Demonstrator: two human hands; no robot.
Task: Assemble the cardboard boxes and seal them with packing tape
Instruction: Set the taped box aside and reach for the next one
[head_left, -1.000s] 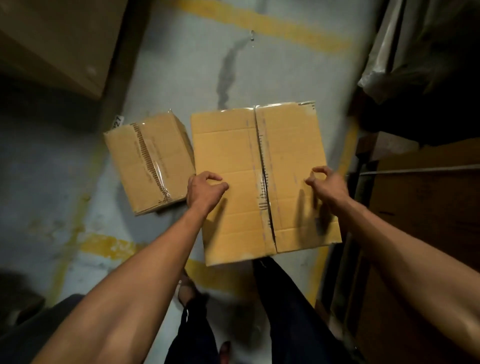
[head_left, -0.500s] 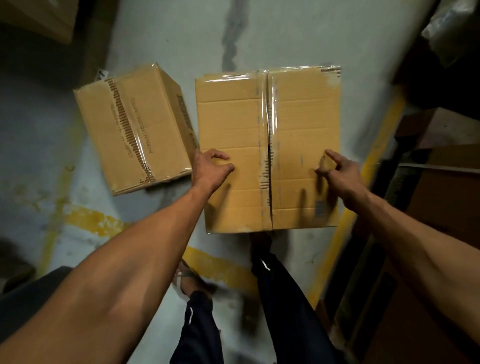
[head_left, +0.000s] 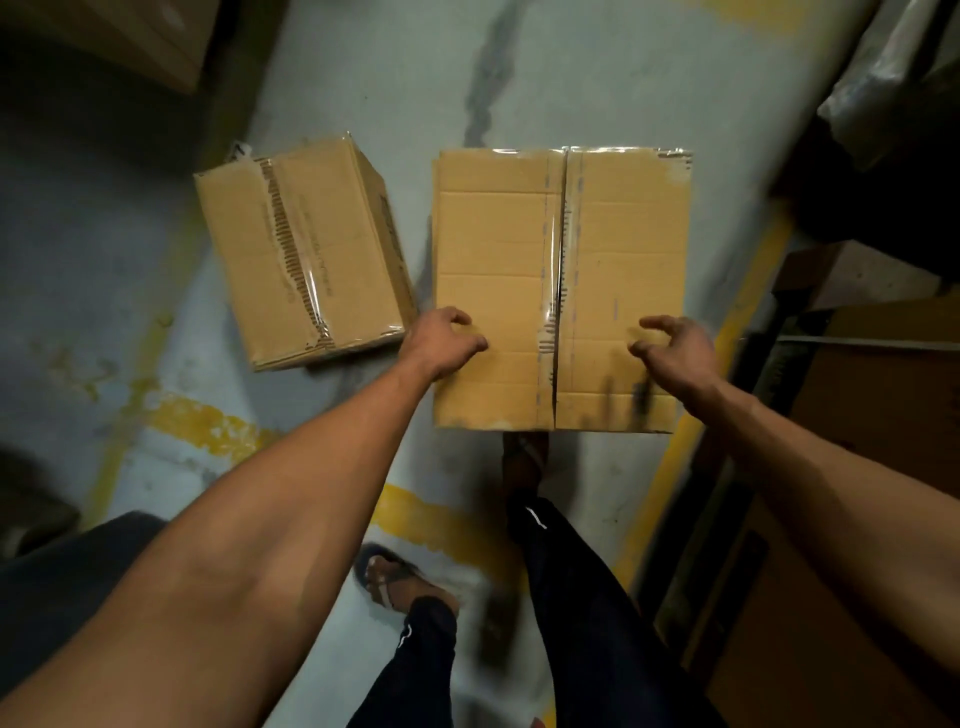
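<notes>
Both hands have eased off since a second ago. From the head view, the big box (head_left: 561, 291) sits on the floor (head_left: 363, 78), its seam tape (head_left: 556, 260) stopping short of the near edge. The left hand (head_left: 441, 340) rests curled at its left rim; the right hand (head_left: 675, 345) hovers, fingers loosely bent, its grip holding nothing. A sealed box (head_left: 301, 249) lies just left. Pressing both flaps flush before taping the near end would serve best.
</notes>
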